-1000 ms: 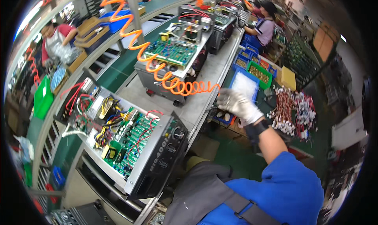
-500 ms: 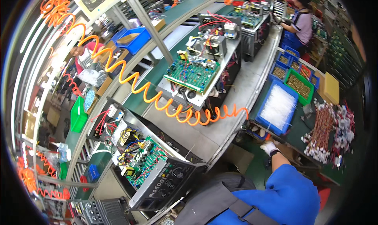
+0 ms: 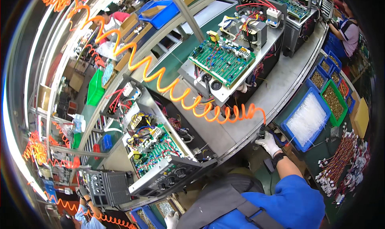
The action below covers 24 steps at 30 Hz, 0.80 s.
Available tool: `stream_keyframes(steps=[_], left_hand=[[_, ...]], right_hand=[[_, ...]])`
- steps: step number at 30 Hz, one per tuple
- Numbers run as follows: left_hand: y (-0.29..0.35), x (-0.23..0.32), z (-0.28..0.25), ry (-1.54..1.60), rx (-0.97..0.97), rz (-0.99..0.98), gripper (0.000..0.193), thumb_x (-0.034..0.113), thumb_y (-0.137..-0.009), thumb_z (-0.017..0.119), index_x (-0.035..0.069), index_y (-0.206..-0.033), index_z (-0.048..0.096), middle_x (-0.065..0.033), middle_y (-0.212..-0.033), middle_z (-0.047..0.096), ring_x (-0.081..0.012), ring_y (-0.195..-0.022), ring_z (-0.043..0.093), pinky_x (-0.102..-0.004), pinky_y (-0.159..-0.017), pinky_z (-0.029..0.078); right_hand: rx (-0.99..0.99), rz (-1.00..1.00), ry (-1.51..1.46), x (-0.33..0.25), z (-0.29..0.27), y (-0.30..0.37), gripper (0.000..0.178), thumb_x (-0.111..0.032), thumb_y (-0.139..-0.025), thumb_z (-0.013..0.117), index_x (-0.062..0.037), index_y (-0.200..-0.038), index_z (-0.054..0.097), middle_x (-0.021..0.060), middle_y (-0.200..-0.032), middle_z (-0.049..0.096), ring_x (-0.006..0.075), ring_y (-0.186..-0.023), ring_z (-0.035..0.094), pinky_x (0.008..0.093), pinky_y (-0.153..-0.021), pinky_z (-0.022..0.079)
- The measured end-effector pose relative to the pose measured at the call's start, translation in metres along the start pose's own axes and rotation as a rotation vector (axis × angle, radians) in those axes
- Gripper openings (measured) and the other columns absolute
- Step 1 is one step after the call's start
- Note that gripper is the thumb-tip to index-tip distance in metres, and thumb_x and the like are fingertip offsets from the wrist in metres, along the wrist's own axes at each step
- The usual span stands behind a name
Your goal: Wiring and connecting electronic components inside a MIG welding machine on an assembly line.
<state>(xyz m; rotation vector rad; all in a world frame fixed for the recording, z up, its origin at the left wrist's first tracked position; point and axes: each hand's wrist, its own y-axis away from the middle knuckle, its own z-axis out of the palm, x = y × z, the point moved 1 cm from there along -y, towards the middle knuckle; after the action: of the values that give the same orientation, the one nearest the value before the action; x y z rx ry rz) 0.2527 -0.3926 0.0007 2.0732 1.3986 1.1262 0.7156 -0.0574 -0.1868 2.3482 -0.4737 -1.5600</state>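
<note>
My right hand (image 3: 268, 144), in a white glove, is closed around a dark air tool (image 3: 262, 131) at the end of an orange coiled hose (image 3: 176, 93). Most of the tool is hidden by the hand, so its exact kind does not show. My left hand (image 3: 171, 220), also gloved, is at the lower edge beside a small tray of metal parts (image 3: 165, 207); its fingers are too cut off to read. An open machine chassis with a dark knobbed front panel (image 3: 170, 180) and a green circuit board (image 3: 158, 150) sits on the line in front of me.
A second open chassis with a green board (image 3: 222, 62) stands farther along the metal-edged line. To the right are a blue tray of white ties (image 3: 285, 126), a green bin of screws (image 3: 340, 120) and wire bundles (image 3: 339, 159). Co-workers are at far right (image 3: 349, 38) and lower left (image 3: 86, 213).
My right hand has come up from beside the bench to the hose end and now grips the tool. My left hand has appeared at the lower edge. The view has shifted left.
</note>
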Motion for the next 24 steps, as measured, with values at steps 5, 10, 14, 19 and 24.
stream_keyframes(steps=[5,10,14,19,24], left_hand=[[0.008,0.017,0.009,-0.243,0.090,0.269,0.016,0.010,-0.087,0.059,-0.001,-0.099,0.062,-0.0149,-0.090,0.067,-0.0211,-0.072,0.065,-0.0345,-0.061,0.052],[0.007,0.029,0.019,0.323,-0.008,0.154,0.021,0.013,-0.093,0.056,-0.004,-0.104,0.059,-0.0073,-0.081,0.066,-0.0134,-0.069,0.065,-0.0252,-0.056,0.051],[0.023,0.055,0.006,0.383,-0.123,0.172,0.023,0.021,-0.096,0.057,0.000,-0.104,0.058,-0.0051,-0.081,0.064,-0.0094,-0.063,0.060,-0.0216,-0.053,0.048],[0.053,0.101,-0.112,0.324,0.044,0.822,0.022,0.023,-0.099,0.051,0.005,-0.091,0.059,-0.0007,-0.073,0.059,-0.0089,-0.060,0.057,-0.0226,-0.053,0.044],[0.066,0.086,-0.156,0.828,0.310,0.583,0.034,0.034,-0.096,0.057,0.001,-0.104,0.060,0.0011,-0.073,0.059,-0.0021,-0.055,0.051,-0.0136,-0.049,0.039]], right_hand=[[-0.221,-0.184,-0.592,-0.138,-0.057,0.057,0.039,-0.001,-0.070,0.079,0.0001,-0.103,0.058,0.0010,-0.082,0.061,0.0078,-0.066,0.058,0.0214,-0.060,0.048],[-0.276,-0.865,-1.020,-0.279,-0.067,0.083,0.069,-0.052,-0.076,0.071,-0.0025,-0.118,0.049,0.0067,-0.098,0.055,0.0149,-0.091,0.055,0.0366,-0.085,0.049],[-0.629,-0.738,-1.157,-0.341,-0.044,0.106,0.070,-0.048,-0.078,0.072,-0.0070,-0.128,0.046,0.0137,-0.107,0.060,0.0212,-0.075,0.062,0.0320,-0.059,0.051],[-0.664,-0.831,-1.285,-0.405,-0.027,0.147,0.049,-0.027,-0.092,0.059,-0.0004,-0.130,0.043,0.0141,-0.115,0.058,0.0201,-0.094,0.058,0.0273,-0.063,0.047],[-1.358,-0.629,-1.403,-0.455,0.014,0.170,0.035,-0.012,-0.092,0.056,-0.0013,-0.124,0.045,0.0105,-0.114,0.052,0.0115,-0.076,0.044,0.0237,-0.059,0.037]])
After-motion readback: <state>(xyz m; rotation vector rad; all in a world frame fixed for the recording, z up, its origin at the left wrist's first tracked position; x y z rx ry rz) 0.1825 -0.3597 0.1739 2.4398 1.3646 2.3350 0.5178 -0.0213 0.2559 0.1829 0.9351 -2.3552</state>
